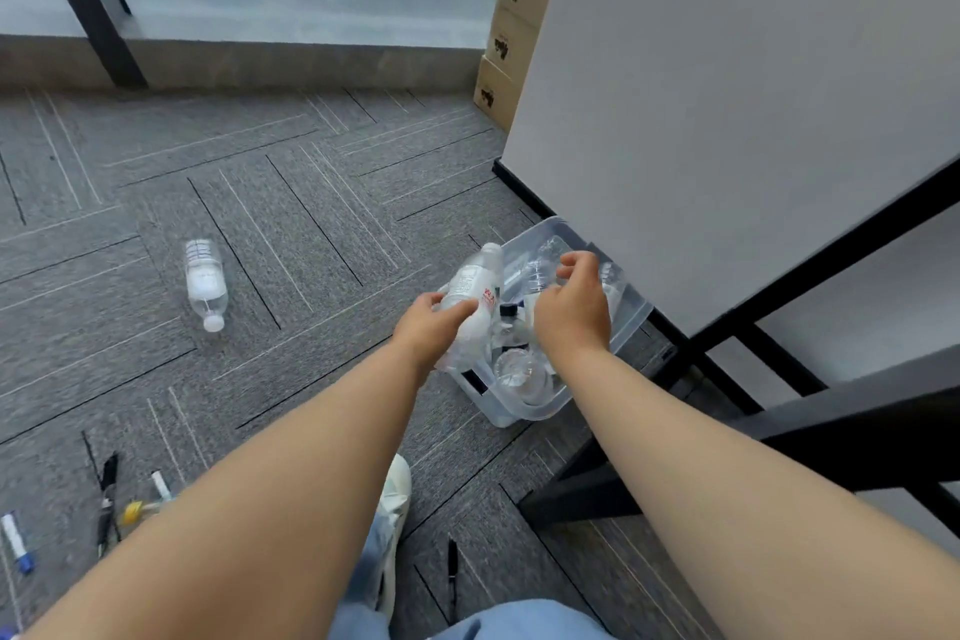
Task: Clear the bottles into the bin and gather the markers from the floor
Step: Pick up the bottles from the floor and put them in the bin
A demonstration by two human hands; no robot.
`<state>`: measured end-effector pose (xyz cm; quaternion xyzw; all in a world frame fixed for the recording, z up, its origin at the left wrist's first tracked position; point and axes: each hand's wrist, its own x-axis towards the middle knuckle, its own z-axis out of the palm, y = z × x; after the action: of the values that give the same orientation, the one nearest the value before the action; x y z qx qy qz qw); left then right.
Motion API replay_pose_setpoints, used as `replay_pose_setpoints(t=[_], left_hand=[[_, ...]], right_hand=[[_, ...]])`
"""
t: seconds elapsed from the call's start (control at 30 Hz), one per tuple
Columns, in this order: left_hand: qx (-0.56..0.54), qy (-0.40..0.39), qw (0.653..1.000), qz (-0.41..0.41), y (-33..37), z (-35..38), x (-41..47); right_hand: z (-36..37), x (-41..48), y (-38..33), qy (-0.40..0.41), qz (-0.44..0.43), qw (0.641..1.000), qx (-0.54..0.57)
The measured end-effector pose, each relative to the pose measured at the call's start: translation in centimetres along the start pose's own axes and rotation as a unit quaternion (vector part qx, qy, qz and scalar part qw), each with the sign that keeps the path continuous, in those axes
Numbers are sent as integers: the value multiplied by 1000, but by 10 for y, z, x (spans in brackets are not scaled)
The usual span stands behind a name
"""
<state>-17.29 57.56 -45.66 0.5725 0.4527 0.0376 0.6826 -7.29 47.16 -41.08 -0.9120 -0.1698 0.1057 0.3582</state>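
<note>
A clear plastic bin (626, 325) sits on the carpet by the whiteboard stand, with several empty clear bottles inside. My left hand (426, 322) grips a clear bottle with a red-printed label (475, 283) at the bin's left rim. Over the bin hovers my right hand (574, 301), fingers curled and apart, nothing in it. Another clear bottle with a white cap (205, 281) lies on the carpet to the left. Markers lie at the lower left: a blue-capped one (16, 543), a black one (106, 499), a white one (161, 486), a yellow-tipped one (134, 512). A black marker (452, 566) lies near my knee.
A whiteboard (727, 94) on a black stand (727, 437) rises right of the bin. Cardboard boxes (511, 21) are stacked behind it against the window. My shoe (395, 499) and jeans are at the bottom centre.
</note>
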Motion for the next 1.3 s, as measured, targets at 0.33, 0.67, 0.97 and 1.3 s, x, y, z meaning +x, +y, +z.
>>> replay_pose_setpoints(t=[0.33, 0.67, 0.97, 1.3], left_hand=[[139, 86, 987, 12, 9, 14, -2], [122, 143, 980, 61, 0, -42, -66], [41, 211, 972, 93, -9, -120, -160], [32, 317, 944, 91, -35, -190, -246]], right_hand=[[-17, -13, 6, 14, -24, 999, -20], [-16, -62, -16, -116, -49, 990, -56], [-6, -134, -79, -165, -149, 974, -51], [27, -206, -143, -234, -239, 942, -41]])
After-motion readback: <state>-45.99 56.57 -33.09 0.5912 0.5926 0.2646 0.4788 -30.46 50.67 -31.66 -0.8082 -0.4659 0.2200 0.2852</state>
